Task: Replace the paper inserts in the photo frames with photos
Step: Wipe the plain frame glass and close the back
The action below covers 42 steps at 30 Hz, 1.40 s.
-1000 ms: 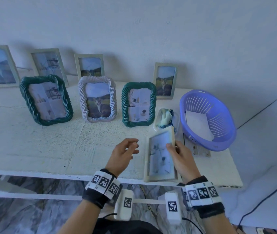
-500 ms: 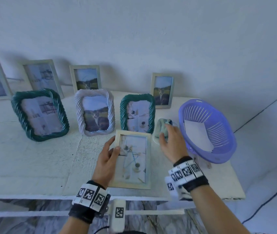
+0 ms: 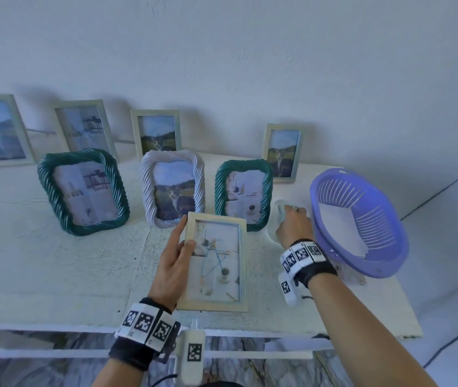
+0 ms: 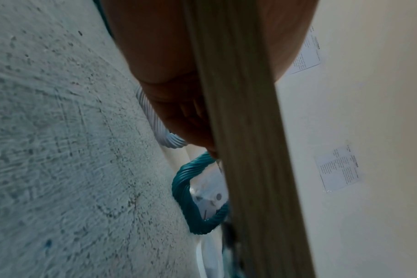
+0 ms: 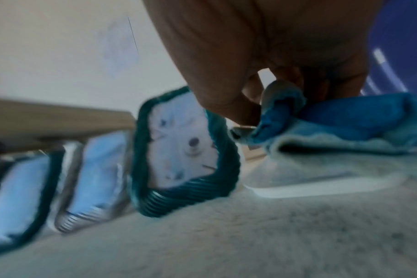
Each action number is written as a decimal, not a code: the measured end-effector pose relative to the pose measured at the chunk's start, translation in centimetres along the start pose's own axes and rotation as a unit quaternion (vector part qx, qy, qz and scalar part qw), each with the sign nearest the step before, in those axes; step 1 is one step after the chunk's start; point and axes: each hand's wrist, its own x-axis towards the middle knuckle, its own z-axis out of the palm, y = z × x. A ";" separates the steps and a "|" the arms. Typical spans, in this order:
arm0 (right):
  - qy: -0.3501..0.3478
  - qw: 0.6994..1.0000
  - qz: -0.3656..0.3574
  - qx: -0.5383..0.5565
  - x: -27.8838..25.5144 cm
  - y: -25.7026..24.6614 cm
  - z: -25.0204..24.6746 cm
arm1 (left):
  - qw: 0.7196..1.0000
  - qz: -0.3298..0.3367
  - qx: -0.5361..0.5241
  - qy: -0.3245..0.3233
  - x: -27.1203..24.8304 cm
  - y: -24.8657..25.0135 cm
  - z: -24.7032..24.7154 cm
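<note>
My left hand (image 3: 177, 255) holds a pale wooden photo frame (image 3: 216, 261) just above the table's front, thumb on the glass and fingers behind its left edge. A paper insert showing a vase sketch is inside it. The left wrist view shows only the frame's edge (image 4: 250, 150) against my palm. Further right, my right hand (image 3: 292, 222) is down on a blue-teal cloth (image 5: 345, 120) lying in a clear dish (image 5: 321, 186). There my thumb and fingers (image 5: 245, 112) pinch a fold of the cloth.
A purple basket (image 3: 384, 255) holding a white sheet (image 3: 342, 227) sits at the right end of the white table (image 3: 54, 275). Two green twisted frames (image 3: 82, 191) (image 3: 243, 194) and a white one (image 3: 172, 188) stand mid-table. Several plain frames lean on the wall behind.
The wooden frame passed from my right hand to my left and shifted left. My right hand moved forward and right onto the cloth beside the basket.
</note>
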 end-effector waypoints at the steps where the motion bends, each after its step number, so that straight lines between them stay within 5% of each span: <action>1: 0.015 0.999 0.000 0.039 -1.4 0.1 -0.6 | 1.000 0.002 -0.003 -0.004 0.1 -0.1 -0.1; 5: 0.098 0.975 -0.035 0.198 -7.9 -0.5 -2.5 | 0.999 0.021 -0.021 -0.021 0.2 0.2 -0.1; 9: 0.153 0.940 -0.166 0.257 -12.7 -3.4 -3.5 | 0.999 0.050 0.001 -0.017 0.2 0.0 0.1; 12: 0.129 0.945 -0.240 0.179 -14.2 -5.6 -3.0 | 0.996 0.078 0.022 -0.035 0.0 -0.6 0.2; 16: 0.127 0.958 -0.226 0.118 -14.3 -7.3 -2.2 | 0.993 0.110 0.040 -0.032 -0.2 -0.7 0.3; 24: 0.048 0.912 -0.382 0.145 -17.1 -5.9 -2.3 | 0.989 0.133 0.065 -0.020 -0.6 -0.9 0.3; 30: 0.133 0.922 -0.336 0.138 -14.3 -6.0 -3.3 | 0.984 0.148 0.101 0.001 -0.3 -1.3 1.2; 36: 0.104 0.889 -0.436 0.096 -16.4 -5.2 -3.9 | 0.981 0.157 0.112 0.012 -0.4 -1.3 1.2; 42: 0.135 0.922 -0.347 0.109 -14.8 -5.6 -3.8 | 0.984 0.149 0.100 0.005 -0.3 -1.7 1.0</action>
